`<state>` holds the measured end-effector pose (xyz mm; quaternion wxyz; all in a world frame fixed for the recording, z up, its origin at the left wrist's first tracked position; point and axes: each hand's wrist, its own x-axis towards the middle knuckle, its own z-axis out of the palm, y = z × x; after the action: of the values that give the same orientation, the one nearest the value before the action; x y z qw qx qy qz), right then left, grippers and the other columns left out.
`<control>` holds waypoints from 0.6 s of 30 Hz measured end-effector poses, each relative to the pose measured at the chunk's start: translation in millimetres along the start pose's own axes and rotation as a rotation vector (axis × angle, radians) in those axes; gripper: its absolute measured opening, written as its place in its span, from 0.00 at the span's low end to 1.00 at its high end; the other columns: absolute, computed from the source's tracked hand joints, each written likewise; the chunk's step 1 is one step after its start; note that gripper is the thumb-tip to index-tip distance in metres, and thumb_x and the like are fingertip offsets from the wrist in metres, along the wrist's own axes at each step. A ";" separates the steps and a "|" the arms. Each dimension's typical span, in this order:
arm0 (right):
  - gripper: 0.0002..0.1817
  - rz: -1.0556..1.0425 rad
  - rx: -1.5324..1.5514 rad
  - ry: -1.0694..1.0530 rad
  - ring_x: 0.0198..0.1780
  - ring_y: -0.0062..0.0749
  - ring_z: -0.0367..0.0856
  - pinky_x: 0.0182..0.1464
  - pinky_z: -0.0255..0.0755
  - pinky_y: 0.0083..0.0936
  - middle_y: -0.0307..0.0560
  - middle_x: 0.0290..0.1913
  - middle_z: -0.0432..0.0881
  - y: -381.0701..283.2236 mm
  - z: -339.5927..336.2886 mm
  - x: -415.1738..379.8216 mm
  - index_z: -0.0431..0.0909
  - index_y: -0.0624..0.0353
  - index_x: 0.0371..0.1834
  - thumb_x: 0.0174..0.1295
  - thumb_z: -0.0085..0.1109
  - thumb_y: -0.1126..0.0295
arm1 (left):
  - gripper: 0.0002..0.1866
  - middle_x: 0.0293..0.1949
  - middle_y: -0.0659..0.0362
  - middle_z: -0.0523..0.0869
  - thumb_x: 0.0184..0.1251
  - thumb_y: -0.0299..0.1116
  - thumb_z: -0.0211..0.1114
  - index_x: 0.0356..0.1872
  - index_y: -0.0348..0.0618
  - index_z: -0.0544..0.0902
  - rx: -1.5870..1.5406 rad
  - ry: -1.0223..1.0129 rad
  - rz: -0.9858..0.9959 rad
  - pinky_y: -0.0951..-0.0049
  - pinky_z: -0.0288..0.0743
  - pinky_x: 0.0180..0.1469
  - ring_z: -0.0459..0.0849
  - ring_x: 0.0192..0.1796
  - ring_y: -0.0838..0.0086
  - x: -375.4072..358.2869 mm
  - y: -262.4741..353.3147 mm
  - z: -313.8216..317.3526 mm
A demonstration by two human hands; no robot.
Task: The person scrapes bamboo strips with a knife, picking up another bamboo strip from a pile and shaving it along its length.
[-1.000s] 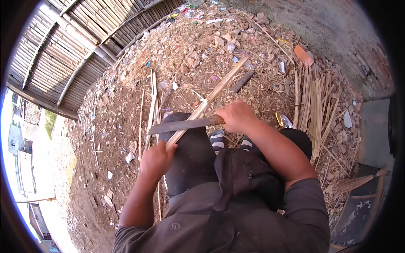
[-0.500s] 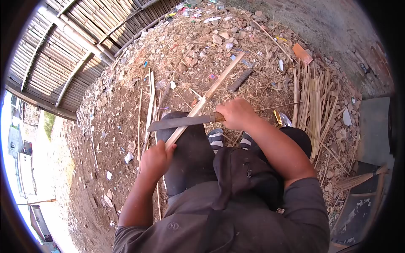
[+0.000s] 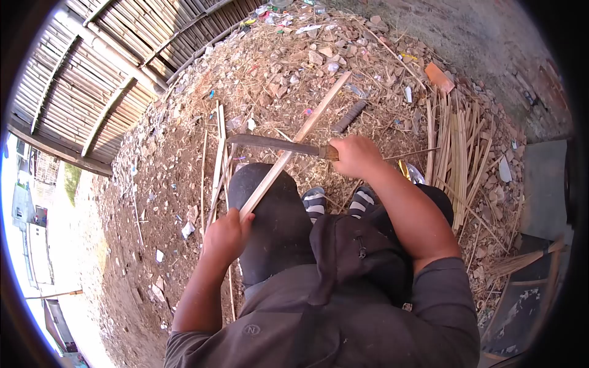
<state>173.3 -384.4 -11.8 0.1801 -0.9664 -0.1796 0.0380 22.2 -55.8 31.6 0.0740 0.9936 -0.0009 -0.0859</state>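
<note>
My left hand (image 3: 227, 233) is closed round the near end of a pale split bamboo strip (image 3: 314, 118), which slants up and away to the right over my left knee. In my right hand (image 3: 356, 156) is the wooden handle of a long knife (image 3: 273, 143). Its dark blade points left and lies across the strip around the middle, with the tip beyond the strip's left side. My left fingers are partly hidden by the back of the hand.
Split strips lie in a pile (image 3: 457, 153) at the right, near an orange brick piece (image 3: 439, 78). A dark ridged rod (image 3: 351, 116) lies ahead. Thin strips (image 3: 219, 147) rest left of my knee. A bamboo fence (image 3: 110, 73) stands at the upper left.
My right hand and the knife have moved away from me along the strip and slightly right. The strip's far end has shifted a little left. My left hand has barely moved.
</note>
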 end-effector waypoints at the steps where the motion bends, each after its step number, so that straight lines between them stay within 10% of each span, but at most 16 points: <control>1: 0.10 -0.007 0.003 -0.007 0.44 0.54 0.88 0.46 0.80 0.52 0.53 0.36 0.88 1.2 0.9 0.7 0.83 0.52 0.37 0.53 0.65 0.64 | 0.24 0.27 0.37 0.84 0.80 0.52 0.55 0.36 0.36 0.75 -0.001 -0.001 0.002 0.38 0.76 0.38 0.85 0.35 0.35 0.4 -0.8 0.0; 5: 0.10 -0.021 0.307 -0.104 0.44 0.54 0.88 0.46 0.80 0.51 0.54 0.37 0.88 7.7 8.8 1.7 0.83 0.54 0.37 0.52 0.64 0.65 | 0.24 0.27 0.37 0.84 0.80 0.52 0.55 0.36 0.36 0.74 -0.013 0.004 0.020 0.38 0.76 0.38 0.84 0.35 0.35 0.2 -5.3 -0.9; 12: 0.08 -0.279 -0.058 -0.020 0.37 0.58 0.87 0.41 0.79 0.51 0.52 0.31 0.86 -35.8 5.8 -3.3 0.81 0.52 0.34 0.53 0.66 0.65 | 0.25 0.28 0.37 0.84 0.80 0.52 0.55 0.36 0.36 0.74 -0.010 -0.028 -0.027 0.38 0.75 0.38 0.85 0.35 0.35 0.4 0.2 -5.9; 18: 0.09 -0.022 -0.008 0.008 0.41 0.57 0.87 0.45 0.79 0.52 0.55 0.34 0.86 7.0 14.3 16.0 0.81 0.53 0.35 0.52 0.65 0.64 | 0.24 0.27 0.36 0.84 0.80 0.52 0.56 0.37 0.36 0.74 0.012 -0.021 0.013 0.38 0.75 0.38 0.85 0.35 0.35 2.6 -6.1 -0.2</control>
<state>188.6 -379.9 -27.8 0.1773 -0.9652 -0.1899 0.0316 24.7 -49.8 30.4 0.0685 0.9930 -0.0089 -0.0959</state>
